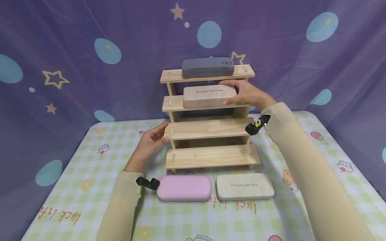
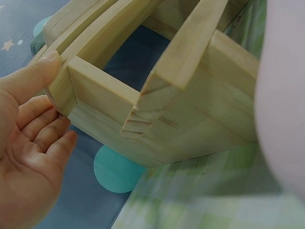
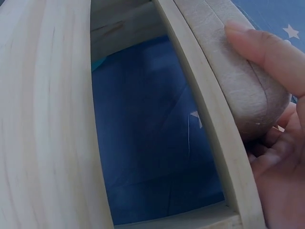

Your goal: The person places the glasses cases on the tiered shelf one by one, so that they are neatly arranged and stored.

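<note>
A wooden step rack (image 1: 211, 129) with several tiers stands on the table. On its second tier from the top lies a pinkish-beige glasses case (image 1: 208, 96) lettered "REFUELING FOR CHINA". My right hand (image 1: 248, 93) grips that case by its right end, thumb in front and fingers behind; the right wrist view shows the case (image 3: 248, 90) against the tier's board. At the rack's left side, my left hand (image 1: 150, 140) holds the end of a lower tier between thumb and fingers. A grey-blue glasses case (image 1: 208, 68) with a spectacles mark occupies the top tier.
In front of the rack, a pink glasses case (image 1: 184, 188) and a cream glasses case (image 1: 245, 186) lie side by side on the checked tablecloth (image 1: 99, 187). A purple patterned curtain (image 1: 141, 40) hangs close behind the rack.
</note>
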### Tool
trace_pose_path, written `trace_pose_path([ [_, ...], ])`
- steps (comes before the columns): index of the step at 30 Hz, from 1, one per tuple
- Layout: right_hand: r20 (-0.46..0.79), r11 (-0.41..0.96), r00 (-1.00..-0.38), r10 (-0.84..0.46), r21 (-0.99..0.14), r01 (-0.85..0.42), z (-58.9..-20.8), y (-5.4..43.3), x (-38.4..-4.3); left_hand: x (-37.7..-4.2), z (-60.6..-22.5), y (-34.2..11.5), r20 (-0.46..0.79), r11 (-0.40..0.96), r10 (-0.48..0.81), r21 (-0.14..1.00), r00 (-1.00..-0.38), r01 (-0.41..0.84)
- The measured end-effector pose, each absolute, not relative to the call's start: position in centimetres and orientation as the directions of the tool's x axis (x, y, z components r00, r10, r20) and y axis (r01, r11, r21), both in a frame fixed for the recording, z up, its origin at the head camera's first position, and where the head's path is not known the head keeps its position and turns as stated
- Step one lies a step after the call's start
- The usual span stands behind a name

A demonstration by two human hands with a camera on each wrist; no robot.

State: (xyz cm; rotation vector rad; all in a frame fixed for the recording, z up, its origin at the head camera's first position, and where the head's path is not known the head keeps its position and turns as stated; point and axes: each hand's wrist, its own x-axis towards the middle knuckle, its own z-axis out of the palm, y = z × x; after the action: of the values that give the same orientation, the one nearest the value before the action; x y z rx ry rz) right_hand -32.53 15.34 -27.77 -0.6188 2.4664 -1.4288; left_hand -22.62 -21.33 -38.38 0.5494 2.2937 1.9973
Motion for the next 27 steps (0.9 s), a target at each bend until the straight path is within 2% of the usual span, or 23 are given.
trace_pose_path([
  [5, 0.013, 0.435, -0.894, -0.447, -0.871, -0.23, -27.7, 15.5, -32.2, -22.6, -38.3, -21.2, 0.187, 0.096, 0.299, 0.97, -0.936, 0.224],
  [12, 0.064, 0.327, -0.896, -0.438, -0.918, -0.226, -27.8, 16.3, -31.4, -22.7, -38.2, -21.1, 0.195, 0.093, 0.297, 0.968, -0.935, 0.231],
  [18, 0.09, 0.323, -0.906, -0.413, -0.916, -0.238, -27.7, 17.4, -30.3, -22.7, -38.3, -21.2, 0.198, 0.08, 0.298, 0.969, -0.934, 0.232],
  [27, 0.221, 0.25, -0.926, -0.306, -0.92, -0.302, -28.2, 19.4, -28.1, -22.6, -38.2, -21.2, 0.2, 0.081, 0.294, 0.969, -0.935, 0.233],
])
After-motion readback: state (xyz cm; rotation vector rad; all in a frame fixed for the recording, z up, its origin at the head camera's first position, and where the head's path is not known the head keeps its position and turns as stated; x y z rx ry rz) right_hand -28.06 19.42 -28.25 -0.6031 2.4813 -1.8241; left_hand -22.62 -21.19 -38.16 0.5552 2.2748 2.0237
